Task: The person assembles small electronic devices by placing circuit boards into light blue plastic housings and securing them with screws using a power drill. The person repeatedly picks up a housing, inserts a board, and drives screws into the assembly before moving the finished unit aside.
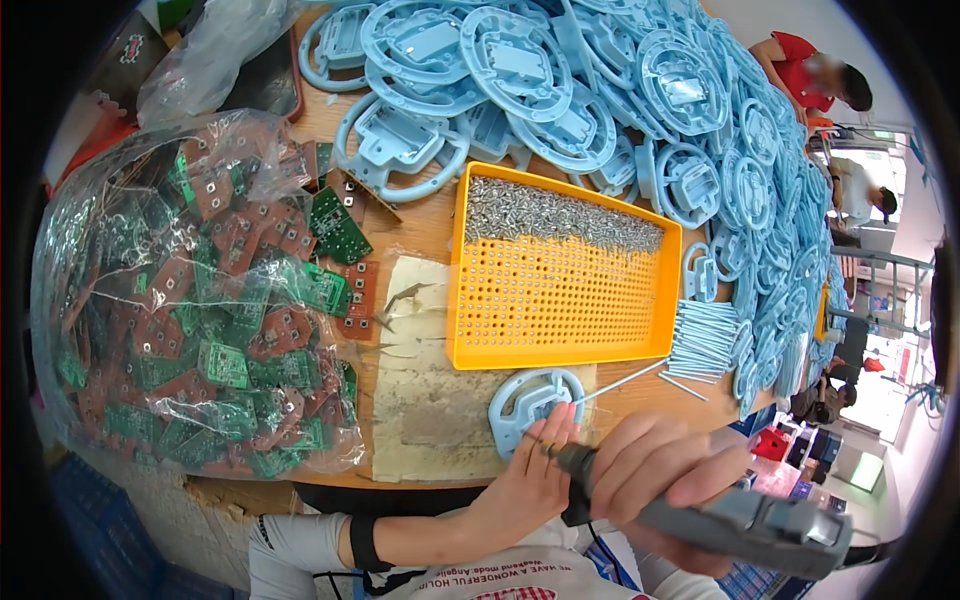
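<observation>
A light-blue round plastic housing with a recessed middle lies on a worn cardboard sheet near the table's front edge. The fingers of my left hand are pressed together on its right side, steadying it. One thin pale-blue rod stretches from beside my fingertips toward the yellow tray; whether it joins the housing, I cannot tell. My right hand is wrapped round a grey electric screwdriver. The tool's bit points left, just above my left fingers. Whether a screw sits on the bit is too small to see.
A yellow perforated tray holds many small silver screws. Behind it and to the right, blue housings are heaped. Pale rods lie bundled beside the tray. A clear bag of circuit boards fills the left. Other people are at the far right.
</observation>
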The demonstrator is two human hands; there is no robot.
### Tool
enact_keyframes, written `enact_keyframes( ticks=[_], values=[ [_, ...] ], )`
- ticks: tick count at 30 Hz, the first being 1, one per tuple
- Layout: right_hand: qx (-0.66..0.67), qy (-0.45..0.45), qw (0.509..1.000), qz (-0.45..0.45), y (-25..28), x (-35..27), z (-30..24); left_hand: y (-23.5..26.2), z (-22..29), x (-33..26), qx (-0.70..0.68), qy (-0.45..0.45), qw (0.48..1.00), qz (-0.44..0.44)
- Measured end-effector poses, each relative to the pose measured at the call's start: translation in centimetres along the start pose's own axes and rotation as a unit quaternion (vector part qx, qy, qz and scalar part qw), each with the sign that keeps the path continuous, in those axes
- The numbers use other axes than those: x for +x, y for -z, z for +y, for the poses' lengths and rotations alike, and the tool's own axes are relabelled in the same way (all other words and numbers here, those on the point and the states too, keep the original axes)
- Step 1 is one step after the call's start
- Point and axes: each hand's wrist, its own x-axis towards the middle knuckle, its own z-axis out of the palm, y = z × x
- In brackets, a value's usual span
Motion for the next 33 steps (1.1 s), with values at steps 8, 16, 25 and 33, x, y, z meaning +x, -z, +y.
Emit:
enact_keyframes(
  ticks=[8,16,25,33],
  values=[
    [0.012,-0.009,0.997,-0.07,-0.2,-2.9,1.1,0.6,-0.6,-0.2,-0.038,0.004,0.999,0.016],
    [-0.023,-0.004,0.993,-0.12,0.1,-2.8,1.2,0.4,-0.2,-0.3,-0.075,0.017,0.996,-0.037],
    [-0.039,0.036,0.995,-0.082,-0.9,-3.2,2.0,0.4,-0.6,-0.3,-0.146,0.01,0.989,-0.01],
    [-0.006,0.007,0.999,-0.041,0.1,-2.6,0.7,1.4,-4.1,-5.0,-0.259,0.046,0.946,0.191]
  ],
)
